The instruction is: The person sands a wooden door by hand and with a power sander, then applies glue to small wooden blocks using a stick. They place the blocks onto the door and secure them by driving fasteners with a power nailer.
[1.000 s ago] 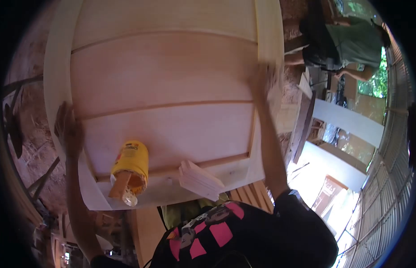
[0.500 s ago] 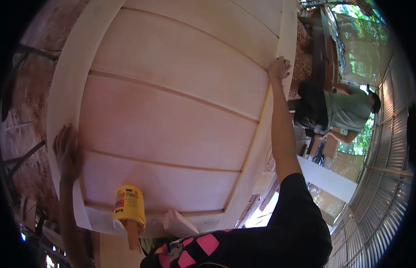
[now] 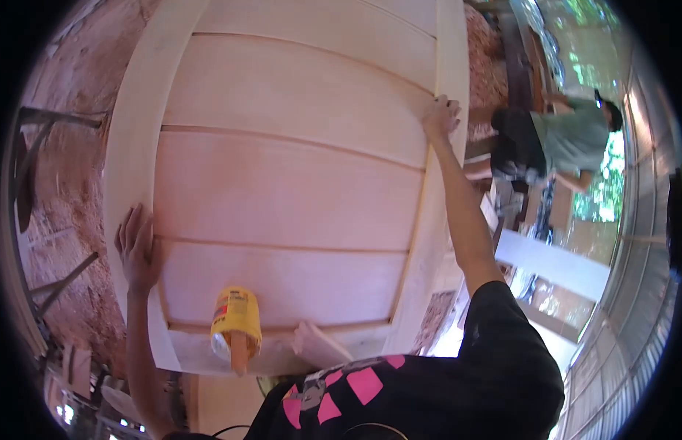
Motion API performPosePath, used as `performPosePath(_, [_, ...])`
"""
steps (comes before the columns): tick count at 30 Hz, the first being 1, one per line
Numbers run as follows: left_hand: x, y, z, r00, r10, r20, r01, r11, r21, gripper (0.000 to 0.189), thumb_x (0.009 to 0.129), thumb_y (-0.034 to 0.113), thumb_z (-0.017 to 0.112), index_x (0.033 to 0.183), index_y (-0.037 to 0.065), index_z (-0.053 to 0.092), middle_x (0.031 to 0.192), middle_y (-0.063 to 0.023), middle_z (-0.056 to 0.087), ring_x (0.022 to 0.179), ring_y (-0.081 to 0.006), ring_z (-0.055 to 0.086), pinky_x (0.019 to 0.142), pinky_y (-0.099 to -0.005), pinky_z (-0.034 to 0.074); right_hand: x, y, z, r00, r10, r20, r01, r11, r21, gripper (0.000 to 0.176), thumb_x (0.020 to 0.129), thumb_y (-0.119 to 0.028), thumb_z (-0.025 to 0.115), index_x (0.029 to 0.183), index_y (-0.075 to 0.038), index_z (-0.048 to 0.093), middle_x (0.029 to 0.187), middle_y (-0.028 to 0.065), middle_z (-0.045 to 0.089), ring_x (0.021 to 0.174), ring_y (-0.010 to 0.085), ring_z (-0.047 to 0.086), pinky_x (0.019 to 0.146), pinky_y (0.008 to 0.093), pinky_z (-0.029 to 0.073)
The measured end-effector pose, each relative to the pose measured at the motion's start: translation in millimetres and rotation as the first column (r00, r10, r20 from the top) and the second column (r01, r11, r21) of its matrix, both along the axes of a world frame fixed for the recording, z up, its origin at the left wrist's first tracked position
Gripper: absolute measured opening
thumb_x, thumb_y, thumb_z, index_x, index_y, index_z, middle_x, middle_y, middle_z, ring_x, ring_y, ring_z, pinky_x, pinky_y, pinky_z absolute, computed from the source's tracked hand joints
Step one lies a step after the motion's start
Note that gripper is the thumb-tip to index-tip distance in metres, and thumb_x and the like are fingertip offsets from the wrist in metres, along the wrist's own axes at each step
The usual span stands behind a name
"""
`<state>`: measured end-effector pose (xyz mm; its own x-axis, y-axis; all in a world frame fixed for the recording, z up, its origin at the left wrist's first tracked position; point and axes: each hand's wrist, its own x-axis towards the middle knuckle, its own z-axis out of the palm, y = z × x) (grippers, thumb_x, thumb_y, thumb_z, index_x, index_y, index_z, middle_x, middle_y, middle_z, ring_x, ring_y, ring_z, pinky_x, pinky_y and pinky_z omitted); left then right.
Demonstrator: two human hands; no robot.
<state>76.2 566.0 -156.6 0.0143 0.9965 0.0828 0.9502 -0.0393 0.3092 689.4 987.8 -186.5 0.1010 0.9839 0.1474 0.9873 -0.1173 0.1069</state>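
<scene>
A large pale wooden panelled door (image 3: 282,187) lies flat in front of me, with dark grooves between its panels. My left hand (image 3: 138,249) rests on the door's left side piece, fingers stretched out and lying flat. On the right side piece, my right hand (image 3: 440,119) has its fingers bent close together against the wood; I cannot tell whether something small is under them. Near the door's close end lies a yellow tub (image 3: 237,317) with a printed label, its mouth toward me. A flat wooden stick (image 3: 239,353) pokes out of it.
A pale, ridged-ended piece (image 3: 316,345) lies by the door's near edge. At the right, a person (image 3: 568,139) in a green shirt bends over work, beside a white board (image 3: 553,260). Metal legs (image 3: 59,282) stand left of the door, over reddish ground.
My view has shifted, so the door and tub appear further right. My right hand has slid slightly toward me along the side piece. My left hand stays on its side. The other person has shifted.
</scene>
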Motion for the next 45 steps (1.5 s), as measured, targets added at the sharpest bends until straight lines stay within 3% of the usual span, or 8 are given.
performPosePath(17, [27.4, -53.8, -31.4, 0.990, 0.138, -0.020, -0.136, 0.988, 0.067, 0.066, 0.095, 0.025, 0.059, 0.158, 0.015, 0.040, 0.166, -0.0075, 0.034, 0.156, -0.0300, 0.024, 0.125, -0.0574, 0.015, 48.3, -538.1, 31.0, 0.916, -0.106, -0.388, 0.019, 0.975, -0.221, 0.038, 0.098, -0.018, 0.059, 0.130, 0.003, 0.056, 0.123, 0.0253, 0.059, 0.116, 0.0442, 0.057, 0.100, 0.0546, 0.045])
performPosePath(21, [57.3, -107.0, -15.8, 0.989, 0.032, -0.141, -0.043, 0.996, -0.075, 0.071, 0.097, 0.029, 0.057, 0.161, 0.012, 0.032, 0.170, -0.0081, 0.026, 0.158, -0.0305, 0.018, 0.125, -0.0604, 0.010, 123.3, -545.3, -46.3, 0.762, -0.147, -0.630, 0.350, 0.913, 0.210, 0.052, 0.103, -0.028, 0.062, 0.138, 0.008, 0.050, 0.107, 0.0248, 0.064, 0.092, 0.0288, 0.068, 0.078, 0.0417, 0.055])
performPosePath(24, [63.2, -138.9, -10.3, 0.993, -0.003, -0.122, -0.022, 0.979, -0.204, 0.076, 0.098, 0.036, 0.057, 0.163, 0.011, 0.026, 0.171, -0.0104, 0.021, 0.159, -0.0316, 0.014, 0.125, -0.0614, 0.008, 119.8, -544.2, 29.4, 0.527, -0.221, -0.821, 0.430, 0.902, 0.033, 0.015, 0.098, -0.010, 0.065, 0.105, -0.003, 0.053, 0.073, 0.0098, 0.062, 0.057, 0.0183, 0.062, 0.053, 0.0353, 0.051])
performPosePath(28, [77.9, -171.1, 0.3, 0.999, 0.004, -0.048, -0.018, 0.955, -0.296, 0.086, 0.095, 0.041, 0.063, 0.163, 0.008, 0.023, 0.171, -0.0149, 0.020, 0.159, -0.0343, 0.013, 0.125, -0.0609, 0.009, 176.2, -552.1, 0.0, 0.846, -0.305, -0.438, 0.405, 0.901, 0.157, 0.019, 0.099, -0.017, 0.059, 0.112, -0.004, 0.058, 0.092, 0.0190, 0.068, 0.076, 0.0364, 0.069, 0.064, 0.0472, 0.054])
performPosePath(30, [76.2, -179.5, -8.6, 0.992, -0.061, 0.113, 0.092, 0.949, -0.302, 0.090, 0.091, 0.039, 0.069, 0.162, 0.007, 0.024, 0.170, -0.0158, 0.022, 0.158, -0.0345, 0.016, 0.124, -0.0615, 0.012, 193.1, -540.5, 13.9, 0.650, -0.402, -0.645, 0.495, 0.868, -0.042, 0.032, 0.099, -0.023, 0.059, 0.125, -0.005, 0.057, 0.101, 0.0228, 0.068, 0.095, 0.0462, 0.065, 0.086, 0.0568, 0.050])
performPosePath(37, [109.3, -187.6, 74.0, 0.693, 0.185, 0.696, -0.034, 0.974, -0.225, 0.101, 0.081, 0.014, 0.082, 0.163, 0.013, 0.023, 0.162, -0.0160, 0.034, 0.147, -0.0370, 0.036, 0.118, -0.0577, 0.030, 229.3, -491.4, 15.2, 0.874, -0.205, -0.441, 0.304, 0.938, 0.166, 0.066, 0.097, -0.036, 0.062, 0.154, -0.014, 0.037, 0.149, 0.0271, 0.040, 0.134, 0.0470, 0.042, 0.102, 0.0609, 0.043])
performPosePath(42, [152.4, -191.5, 117.9, 0.727, 0.100, 0.680, -0.065, 0.995, -0.076, 0.114, 0.075, 0.010, 0.087, 0.164, 0.013, 0.017, 0.163, -0.0162, 0.032, 0.144, -0.0356, 0.039, 0.116, -0.0515, 0.035, 142.4, -492.6, 47.3, 0.907, -0.260, -0.331, 0.259, 0.965, -0.047, 0.062, 0.099, -0.037, 0.064, 0.151, -0.011, 0.044, 0.147, 0.0232, 0.045, 0.137, 0.0423, 0.041, 0.108, 0.0583, 0.039])
performPosePath(45, [184.2, -191.6, 135.7, 0.744, 0.097, 0.661, -0.143, 0.990, 0.015, 0.106, 0.076, 0.010, 0.086, 0.161, 0.009, 0.023, 0.157, -0.0182, 0.037, 0.141, -0.0362, 0.042, 0.115, -0.0483, 0.036, 78.0, -508.2, 31.7, 0.650, 0.095, -0.754, -0.135, 0.991, 0.007, 0.040, 0.097, -0.025, 0.069, 0.132, -0.006, 0.063, 0.122, 0.0163, 0.066, 0.113, 0.0307, 0.063, 0.093, 0.0452, 0.053])
